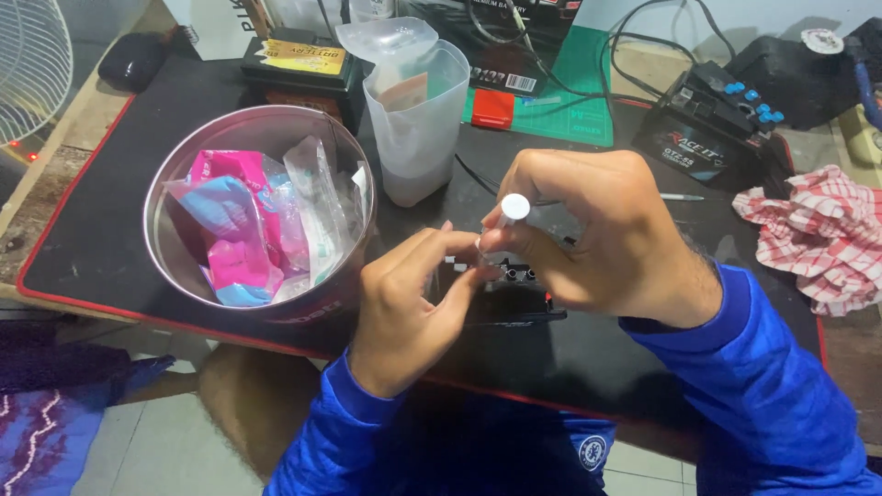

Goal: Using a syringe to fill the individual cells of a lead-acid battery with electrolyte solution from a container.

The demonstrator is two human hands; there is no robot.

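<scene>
My right hand (588,230) pinches a small white plastic plunger or cap piece (514,208) above a black battery (514,289) on the mat. My left hand (404,303) rests on the left side of that battery, fingertips at its top holes. Several filler holes show on the battery's top between my fingers. Both arms wear blue sleeves.
A round metal tin (175,211) with pink and blue packets stands at the left. Behind my hands is a translucent plastic jug (418,119). A second black battery (712,124) and a red checked cloth (822,234) lie at the right, cables behind. The black mat (101,230) has a red edge.
</scene>
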